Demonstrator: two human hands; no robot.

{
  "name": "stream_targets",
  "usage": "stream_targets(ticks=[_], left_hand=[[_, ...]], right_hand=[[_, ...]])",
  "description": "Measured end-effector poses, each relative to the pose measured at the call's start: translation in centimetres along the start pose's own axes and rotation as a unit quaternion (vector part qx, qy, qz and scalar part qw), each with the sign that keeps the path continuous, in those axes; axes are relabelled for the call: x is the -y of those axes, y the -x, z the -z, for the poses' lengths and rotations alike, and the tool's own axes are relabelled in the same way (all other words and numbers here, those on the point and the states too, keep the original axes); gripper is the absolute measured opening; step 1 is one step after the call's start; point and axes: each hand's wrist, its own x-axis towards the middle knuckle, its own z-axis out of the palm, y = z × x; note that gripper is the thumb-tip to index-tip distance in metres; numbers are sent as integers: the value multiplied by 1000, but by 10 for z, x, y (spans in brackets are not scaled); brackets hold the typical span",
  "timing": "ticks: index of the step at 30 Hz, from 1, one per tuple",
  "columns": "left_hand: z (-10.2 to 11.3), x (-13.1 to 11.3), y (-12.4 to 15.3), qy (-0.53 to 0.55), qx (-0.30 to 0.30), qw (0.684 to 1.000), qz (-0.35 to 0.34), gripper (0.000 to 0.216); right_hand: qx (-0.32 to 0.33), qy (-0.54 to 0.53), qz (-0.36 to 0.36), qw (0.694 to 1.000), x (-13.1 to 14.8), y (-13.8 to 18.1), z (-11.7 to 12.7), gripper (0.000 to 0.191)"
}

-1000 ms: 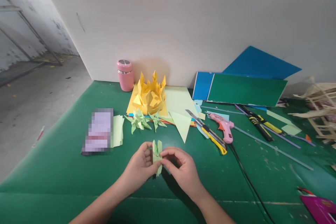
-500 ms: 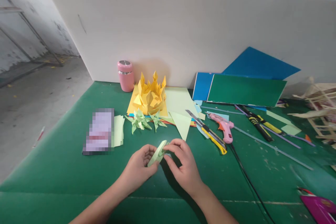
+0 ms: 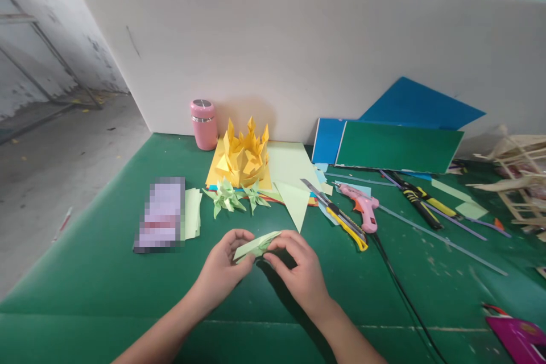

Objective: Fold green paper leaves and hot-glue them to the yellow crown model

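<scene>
A small folded piece of pale green paper (image 3: 256, 245) is held between both hands above the table. My left hand (image 3: 228, 264) pinches its left end, thumb in front and fingers curled behind. At its right end the thumb and fingertips of my right hand (image 3: 298, 267) close on the paper. Just beyond the hands lie folded green paper flowers (image 3: 228, 196). Behind them a yellow folded-paper crown (image 3: 243, 159) stands on a stack of coloured sheets (image 3: 288, 162). A pale green paper triangle (image 3: 294, 202) hangs over the near edge of that stack.
To the right lie a yellow utility knife (image 3: 345, 227), a pink glue gun (image 3: 360, 205) with its black cord, and pliers (image 3: 418, 199). At left are a blurred-out flat purple object (image 3: 164, 210) and green paper slips (image 3: 193, 213). A pink flask (image 3: 203, 125) stands behind, before a white partition (image 3: 277, 51).
The folded green paper has turned from steeply slanted to nearly level, its length now stretching between the hands. Both hands keep hold of it and have barely shifted.
</scene>
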Motion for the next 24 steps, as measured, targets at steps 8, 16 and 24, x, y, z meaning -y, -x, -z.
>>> stream_targets(ticks=[8,16,24], left_hand=[[-2,-5,4,36,-14,999,24,31],[-5,-1,3,108,-38,993,19,41],[-9,2,6,123,-56,991,-11,43]], right_hand=[[-14,-4,-30,999,3,4,-3,12],[-41,-38,-65,996,9,3,-7,13],[-65,-67,-65,994,15,4,-7,10]])
